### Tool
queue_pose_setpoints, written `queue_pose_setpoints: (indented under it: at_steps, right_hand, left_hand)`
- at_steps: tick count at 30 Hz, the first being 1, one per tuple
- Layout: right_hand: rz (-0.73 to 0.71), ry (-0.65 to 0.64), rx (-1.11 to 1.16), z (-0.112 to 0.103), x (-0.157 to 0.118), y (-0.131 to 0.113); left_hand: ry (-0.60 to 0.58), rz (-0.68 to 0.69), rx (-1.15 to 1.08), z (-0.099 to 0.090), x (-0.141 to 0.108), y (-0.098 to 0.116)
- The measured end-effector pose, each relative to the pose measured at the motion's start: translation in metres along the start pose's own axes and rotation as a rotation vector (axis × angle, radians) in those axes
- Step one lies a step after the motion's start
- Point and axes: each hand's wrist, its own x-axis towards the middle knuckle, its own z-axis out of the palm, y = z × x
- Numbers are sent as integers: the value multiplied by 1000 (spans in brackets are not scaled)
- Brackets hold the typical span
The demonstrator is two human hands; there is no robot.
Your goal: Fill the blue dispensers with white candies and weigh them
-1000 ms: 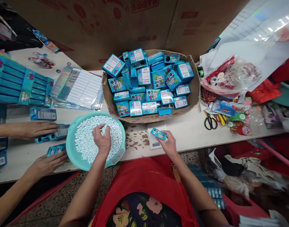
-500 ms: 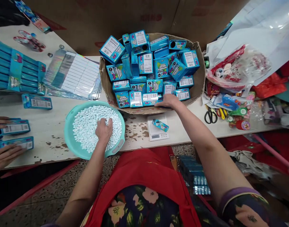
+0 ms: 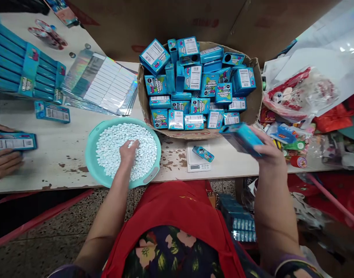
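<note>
My left hand [image 3: 128, 152] is in a mint-green bowl [image 3: 91, 162] full of small white candies [image 3: 113, 139]. Its fingers are curled together, with a few candies showing at the fingertips. My right hand [image 3: 269, 148] grips a small blue candy box [image 3: 248, 139], raised off the table at the front right of a large carton and blurred by motion. That cardboard carton [image 3: 194, 134] holds many similar blue boxes, lying at various angles. Between the bowl and my right arm, a white scale [image 3: 191, 162] bears another small blue box [image 3: 203, 153].
At the left edge, another person's hands [image 3: 4, 164] handle a blue box [image 3: 14, 142]. Shiny label sheets [image 3: 103, 83] and stacked blue packs [image 3: 13, 63] lie behind them. Wrapped items [image 3: 301, 92] and clutter crowd the right side. Several packs [image 3: 243, 227] sit below the table edge.
My right hand has come out of the carton's front edge and moved right, now holding a blue box. My left hand's fingers have drawn together among the candies. The view has shifted slightly.
</note>
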Motion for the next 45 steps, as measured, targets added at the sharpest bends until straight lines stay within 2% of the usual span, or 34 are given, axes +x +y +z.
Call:
queue_pose_setpoints:
  at_steps: [1, 3, 6, 7, 9, 12, 14, 17, 19, 23, 27, 30, 32, 36, 38, 41, 43, 45]
  right_hand:
    - [3, -29, 170, 11, -18, 3]
    - [53, -72, 360, 47, -42, 17]
    - [189, -145, 460, 117, -50, 50]
    - [228, -160, 512, 139, -48, 62]
    - [295, -198, 599, 175, -44, 84]
    - [368, -192, 645, 200, -45, 108]
    - [406, -148, 641, 201, -51, 117]
    - [440, -59, 652, 189, -62, 123]
    - [448, -1, 663, 178, -68, 125]
    - [439, 79, 676, 160, -75, 125]
    - [433, 118, 677, 149, -82, 123]
    - [438, 146, 669, 143, -88, 120]
    - [445, 169, 666, 138, -93, 118]
    - [440, 214, 672, 126, -102, 117]
    - [434, 226, 688, 121, -104, 118]
    - [433, 236, 704, 115, -106, 117]
    - [428, 257, 714, 111, -108, 115]
    - [417, 297, 730, 107, -109, 113]
  left_hand:
    - [-19, -53, -160, -1, -1, 2]
    - [-60, -163, -449, -5, -1, 8]
    - [-179, -293, -643, -10, -1, 18]
    - [-215, -308, -640, -12, -1, 21]
    - [-225, -242, -510, -14, -3, 25]
    - [-133, -45, -212, -18, -9, 27]
    - [-125, 139, 107, -24, -14, 27]
    - [-163, 381, 593, -36, -16, 28]
    - [-154, 373, 630, -43, -12, 27]
    - [-202, 202, 541, -48, -1, 24]
    - [-325, 353, 769, -42, 0, 22]
    - [-391, 379, 751, -44, -1, 23]
    - [-387, 286, 612, -52, 0, 24]
    - [-362, -38, -12, -71, 1, 27]
    - [-369, -115, -199, -73, -1, 29]
    - [-404, -134, -156, -63, -9, 39]
    - [-468, -87, 16, -47, -19, 50]
    - [-583, 1, 208, -25, -34, 65]
